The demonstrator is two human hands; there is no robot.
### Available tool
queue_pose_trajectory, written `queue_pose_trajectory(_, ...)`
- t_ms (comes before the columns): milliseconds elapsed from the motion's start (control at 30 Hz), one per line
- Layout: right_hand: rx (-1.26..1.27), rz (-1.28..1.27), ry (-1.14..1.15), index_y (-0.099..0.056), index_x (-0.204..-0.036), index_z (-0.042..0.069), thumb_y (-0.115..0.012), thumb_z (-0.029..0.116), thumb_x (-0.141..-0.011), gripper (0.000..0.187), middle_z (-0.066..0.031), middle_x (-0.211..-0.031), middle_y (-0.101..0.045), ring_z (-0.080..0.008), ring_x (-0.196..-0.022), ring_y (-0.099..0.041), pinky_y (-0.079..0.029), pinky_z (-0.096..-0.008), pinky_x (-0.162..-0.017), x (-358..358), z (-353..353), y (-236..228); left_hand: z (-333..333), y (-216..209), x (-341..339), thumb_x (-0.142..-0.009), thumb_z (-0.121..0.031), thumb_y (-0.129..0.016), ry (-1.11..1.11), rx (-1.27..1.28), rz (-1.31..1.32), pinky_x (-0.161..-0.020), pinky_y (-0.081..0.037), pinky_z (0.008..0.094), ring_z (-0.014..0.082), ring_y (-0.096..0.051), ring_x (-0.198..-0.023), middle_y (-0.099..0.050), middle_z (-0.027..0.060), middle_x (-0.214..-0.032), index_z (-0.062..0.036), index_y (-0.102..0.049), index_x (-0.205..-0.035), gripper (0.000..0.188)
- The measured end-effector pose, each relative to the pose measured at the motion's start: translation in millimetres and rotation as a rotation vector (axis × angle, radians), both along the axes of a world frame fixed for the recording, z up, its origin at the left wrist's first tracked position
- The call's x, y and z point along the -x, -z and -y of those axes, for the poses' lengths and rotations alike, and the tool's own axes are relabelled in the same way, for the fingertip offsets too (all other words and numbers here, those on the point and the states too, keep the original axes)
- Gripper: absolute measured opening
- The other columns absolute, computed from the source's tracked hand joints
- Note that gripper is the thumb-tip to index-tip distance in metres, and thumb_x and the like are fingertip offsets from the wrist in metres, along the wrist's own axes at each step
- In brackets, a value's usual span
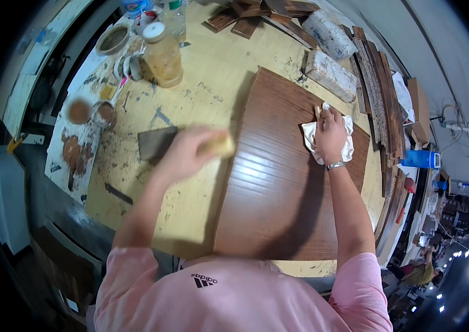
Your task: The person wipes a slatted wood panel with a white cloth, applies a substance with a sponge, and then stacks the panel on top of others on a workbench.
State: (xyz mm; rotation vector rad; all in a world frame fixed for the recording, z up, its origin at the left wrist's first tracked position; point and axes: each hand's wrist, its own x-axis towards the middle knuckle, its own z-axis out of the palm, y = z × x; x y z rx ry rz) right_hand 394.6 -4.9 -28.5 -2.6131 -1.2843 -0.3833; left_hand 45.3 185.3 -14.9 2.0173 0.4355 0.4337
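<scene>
A brown grooved wood panel (259, 166) lies across the worktable, light shining off its middle. My right hand (330, 135) presses a crumpled white cloth (347, 145) onto the panel's right part, fingers bent over it. Something small and white (325, 106) shows at those fingertips. At the panel's left edge, my left hand (193, 149) grips a yellowish block (220, 146), blurred by motion; whether it is a sponge or a sanding block I cannot tell. A grey flat square (156, 144) lies on the table just left of that hand.
A white-capped jar (162, 58) of amber liquid stands at the far left, near a paint-stained board (60, 157) with cups of brown paste (79, 111). Two stained white blocks (331, 74) and stacked dark wood strips (378, 94) line the right side. Wood offcuts (245, 25) lie at the back.
</scene>
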Motion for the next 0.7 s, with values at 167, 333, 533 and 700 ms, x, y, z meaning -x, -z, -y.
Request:
queue_pose_trajectory(167, -0.041, -0.008, -0.153, -0.07, -0.097, 0.01, -0.065, 0.008, -0.083, 0.014, -0.0059, -0.109, -0.068, -0.032, -0.097, -0.063, -0.051, -0.0443, -0.078, 70, 44, -42, -47, 20, -99, -0.085, -0.009, -0.073, -0.267, -0.026, 0.086, -0.092, -0.052, 0.0359, 0.0258, -0.065, -0.105, -0.066, 0.0138, -0.118, -0.008, -0.063, -0.131, 0.047)
queue_pose_trajectory(333, 0.018, -0.073, -0.261, -0.069, -0.103, 0.005, -0.065, 0.0, -0.078, 0.026, -0.0101, -0.108, -0.068, -0.0328, -0.09, -0.062, -0.049, -0.0429, -0.076, 155, 144, -56, 7, 19, -64, -0.084, -0.014, -0.075, -0.197, -0.078, 0.002, -0.095, -0.05, 0.0385, 0.0286, -0.064, -0.106, -0.066, 0.0133, -0.115, -0.0087, -0.065, -0.128, 0.046)
queue_pose_trajectory(533, -0.042, -0.121, -0.271, -0.068, -0.099, 0.004, -0.062, -0.004, -0.072, 0.028, -0.0108, -0.103, -0.068, -0.0324, -0.086, -0.06, -0.049, -0.0429, -0.074, 230, 216, -36, 132, 0, 114, -0.079, -0.016, -0.079, 0.073, 0.003, -0.161, -0.096, -0.049, 0.0387, 0.0286, -0.064, -0.106, -0.068, 0.01, -0.115, -0.0117, -0.069, -0.123, 0.045)
queue_pose_trajectory(700, -0.042, -0.108, -0.28, -0.065, -0.101, 0.004, -0.064, -0.002, -0.075, 0.027, -0.0109, -0.106, -0.066, -0.033, -0.092, -0.06, -0.047, -0.0446, -0.079, 231, 220, -26, 152, -16, 155, -0.075, -0.015, -0.081, 0.08, 0.067, -0.099, -0.088, -0.053, 0.0387, 0.0289, -0.068, -0.095, -0.071, 0.0127, -0.101, -0.0088, -0.073, -0.115, 0.042)
